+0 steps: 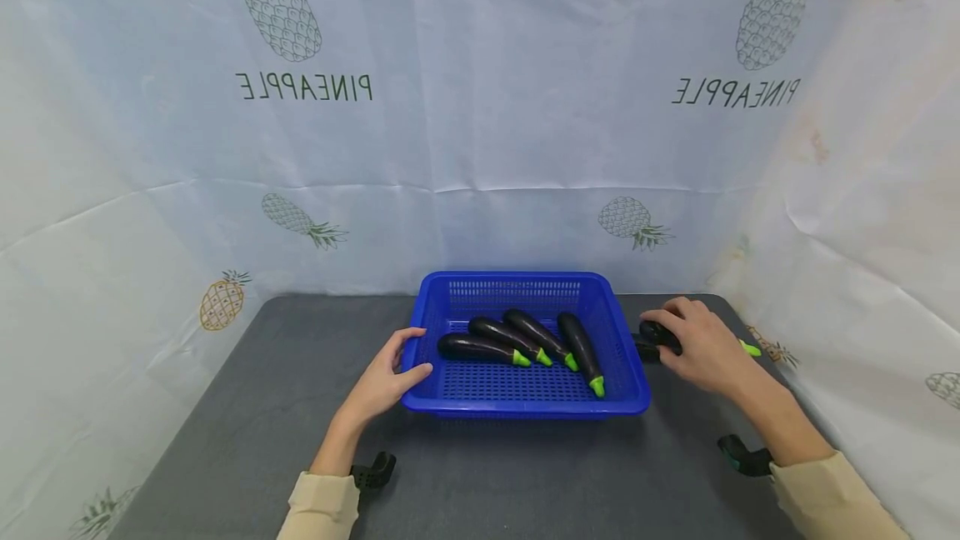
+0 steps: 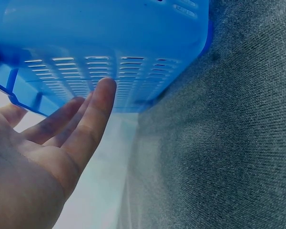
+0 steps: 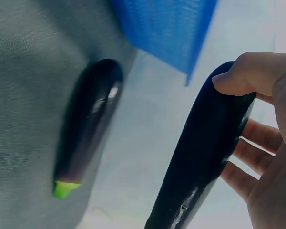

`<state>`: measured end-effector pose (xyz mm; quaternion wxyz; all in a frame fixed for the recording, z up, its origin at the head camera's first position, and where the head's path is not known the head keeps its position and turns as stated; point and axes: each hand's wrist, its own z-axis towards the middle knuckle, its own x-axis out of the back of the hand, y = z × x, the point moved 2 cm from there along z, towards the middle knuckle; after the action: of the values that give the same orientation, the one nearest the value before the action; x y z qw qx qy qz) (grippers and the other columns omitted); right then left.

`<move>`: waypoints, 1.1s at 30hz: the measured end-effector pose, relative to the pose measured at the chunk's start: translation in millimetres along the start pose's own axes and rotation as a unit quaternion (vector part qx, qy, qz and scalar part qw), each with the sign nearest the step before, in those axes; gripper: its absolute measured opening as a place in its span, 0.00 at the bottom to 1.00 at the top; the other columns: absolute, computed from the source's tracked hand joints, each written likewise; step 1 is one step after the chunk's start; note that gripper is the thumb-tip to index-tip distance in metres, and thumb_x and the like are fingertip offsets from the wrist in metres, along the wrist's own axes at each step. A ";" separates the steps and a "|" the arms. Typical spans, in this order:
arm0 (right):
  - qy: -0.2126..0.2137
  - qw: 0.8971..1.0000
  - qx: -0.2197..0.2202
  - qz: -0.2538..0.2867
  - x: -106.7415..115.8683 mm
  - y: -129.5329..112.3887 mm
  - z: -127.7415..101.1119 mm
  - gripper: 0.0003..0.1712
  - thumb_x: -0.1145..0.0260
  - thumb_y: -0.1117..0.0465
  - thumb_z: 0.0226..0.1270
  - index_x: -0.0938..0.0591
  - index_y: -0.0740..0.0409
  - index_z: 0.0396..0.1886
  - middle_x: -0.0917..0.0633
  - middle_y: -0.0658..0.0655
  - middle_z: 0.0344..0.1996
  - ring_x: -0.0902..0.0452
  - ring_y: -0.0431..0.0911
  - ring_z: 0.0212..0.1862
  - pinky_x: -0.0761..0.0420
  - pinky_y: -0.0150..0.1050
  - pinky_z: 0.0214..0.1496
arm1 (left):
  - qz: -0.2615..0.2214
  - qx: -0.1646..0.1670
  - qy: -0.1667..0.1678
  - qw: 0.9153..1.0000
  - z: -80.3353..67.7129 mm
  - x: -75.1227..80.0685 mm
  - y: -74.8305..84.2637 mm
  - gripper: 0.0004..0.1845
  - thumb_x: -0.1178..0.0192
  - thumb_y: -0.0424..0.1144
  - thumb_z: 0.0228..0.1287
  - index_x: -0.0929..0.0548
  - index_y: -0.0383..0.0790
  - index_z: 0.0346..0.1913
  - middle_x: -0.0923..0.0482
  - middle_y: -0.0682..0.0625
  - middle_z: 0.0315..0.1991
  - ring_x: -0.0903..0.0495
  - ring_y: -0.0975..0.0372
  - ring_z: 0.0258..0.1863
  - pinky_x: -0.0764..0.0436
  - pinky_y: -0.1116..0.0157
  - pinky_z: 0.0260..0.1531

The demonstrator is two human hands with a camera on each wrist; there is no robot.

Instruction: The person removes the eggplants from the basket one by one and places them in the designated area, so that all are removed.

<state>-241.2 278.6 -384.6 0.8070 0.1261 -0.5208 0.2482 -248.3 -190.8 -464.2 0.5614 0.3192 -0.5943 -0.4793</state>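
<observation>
My left hand [image 1: 382,380] touches the left side of a blue plastic basket [image 1: 528,407]. In the left wrist view, its fingers [image 2: 96,114] lie nearly straight against the slotted outer wall. Several dark eggplants, one of them the rightmost eggplant [image 1: 579,344], lie inside, green stem ends toward the front. Right of the basket, my right hand [image 1: 705,347] holds an eggplant [image 3: 200,143], thumb on one side and fingers on the other. Another eggplant [image 3: 90,121] lies on the table beside it, largely hidden by the hand in the head view.
A dark grey table [image 1: 300,407] carries the basket near its back edge. White cloth [image 1: 517,132] printed with pineapples hangs behind and along both sides. Black wrist mounts [image 1: 746,455] sit on both forearms.
</observation>
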 end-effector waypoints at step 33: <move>-0.074 0.997 0.002 -0.024 -82.1 25.9 -32.7 0.25 0.24 0.70 0.53 0.15 0.63 0.53 0.20 0.65 0.48 0.24 0.64 0.50 0.23 0.62 0.49 | -0.001 0.002 0.005 1.000 0.2 -0.9 -0.5 0.31 0.35 0.36 0.70 0.34 0.44 0.72 0.39 0.35 0.74 0.33 0.38 0.69 0.24 0.41 0.58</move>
<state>-257.0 293.5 -474.1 0.7716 0.1587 -0.5755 0.2196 -248.5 -190.1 -465.0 0.5632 0.3235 -0.5917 -0.4776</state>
